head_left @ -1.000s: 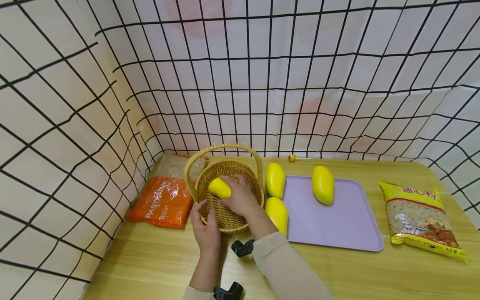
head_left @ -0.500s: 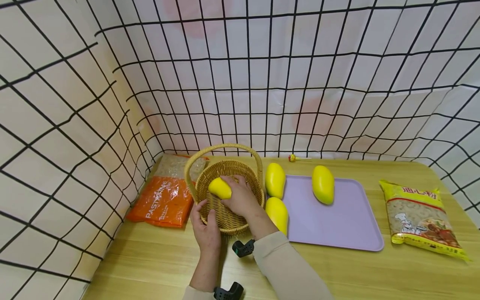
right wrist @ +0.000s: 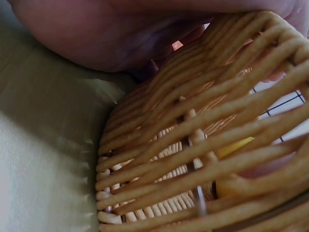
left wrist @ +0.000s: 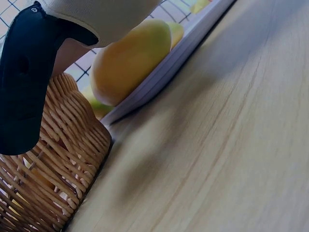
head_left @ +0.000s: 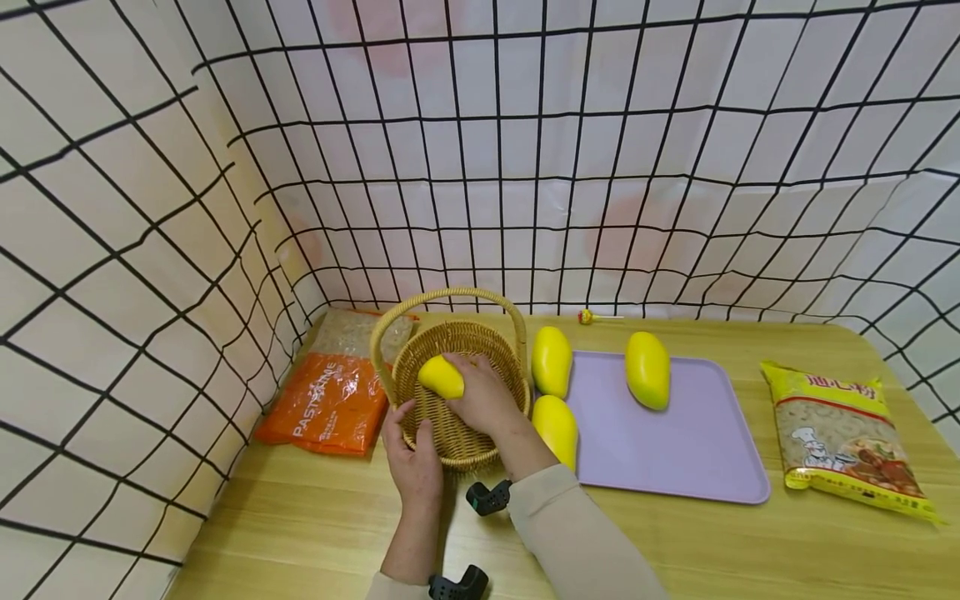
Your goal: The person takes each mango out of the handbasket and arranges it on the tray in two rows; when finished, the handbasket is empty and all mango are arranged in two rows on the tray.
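A wicker basket [head_left: 453, 433] with an arched handle stands left of centre in the head view. My left hand [head_left: 416, 473] grips its near left rim, the thumb on the inner side. Reaching inside the basket, my right hand [head_left: 486, 400] holds a yellow mango [head_left: 440, 377] from its right end; the palm side is hidden. One mango [head_left: 552, 361] and another mango [head_left: 556, 427] lie just right of the basket by the tray's left edge. The right wrist view shows the woven basket wall [right wrist: 193, 130] close up, with a bit of yellow through the gaps.
A lilac tray [head_left: 660, 458] carries a mango [head_left: 647, 370]. An orange bag [head_left: 330, 404] labelled pasta lies left of the basket, and a yellow bag [head_left: 847, 442] lies far right. Behind the mangoes is a lollipop [head_left: 586, 317]. Grid-patterned cloth [head_left: 480, 200] encloses the table's back and sides.
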A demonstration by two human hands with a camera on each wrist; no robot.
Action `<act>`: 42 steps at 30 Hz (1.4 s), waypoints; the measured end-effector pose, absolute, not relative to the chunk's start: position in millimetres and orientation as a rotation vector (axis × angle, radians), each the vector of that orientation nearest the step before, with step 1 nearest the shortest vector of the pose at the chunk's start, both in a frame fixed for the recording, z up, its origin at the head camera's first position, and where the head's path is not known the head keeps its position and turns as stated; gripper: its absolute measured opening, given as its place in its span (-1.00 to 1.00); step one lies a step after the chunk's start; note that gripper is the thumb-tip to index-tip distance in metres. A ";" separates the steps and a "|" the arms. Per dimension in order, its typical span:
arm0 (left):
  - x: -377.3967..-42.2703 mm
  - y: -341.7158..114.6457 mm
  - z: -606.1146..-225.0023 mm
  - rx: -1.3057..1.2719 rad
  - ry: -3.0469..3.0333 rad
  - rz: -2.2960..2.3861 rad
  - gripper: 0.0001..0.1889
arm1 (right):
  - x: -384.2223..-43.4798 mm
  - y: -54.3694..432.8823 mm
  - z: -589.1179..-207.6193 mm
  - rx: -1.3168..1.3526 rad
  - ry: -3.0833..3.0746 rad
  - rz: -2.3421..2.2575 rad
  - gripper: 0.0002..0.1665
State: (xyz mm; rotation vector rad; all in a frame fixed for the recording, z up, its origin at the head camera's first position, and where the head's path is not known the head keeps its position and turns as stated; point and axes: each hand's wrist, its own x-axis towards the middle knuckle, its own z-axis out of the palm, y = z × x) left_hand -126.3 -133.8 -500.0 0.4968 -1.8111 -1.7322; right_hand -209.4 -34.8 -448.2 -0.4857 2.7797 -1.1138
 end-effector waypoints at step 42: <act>-124.2 -133.3 -499.5 0.503 -1.817 -1.728 -0.66 | -132.5 106.2 -374.8 -0.603 2.711 -1.557 -0.12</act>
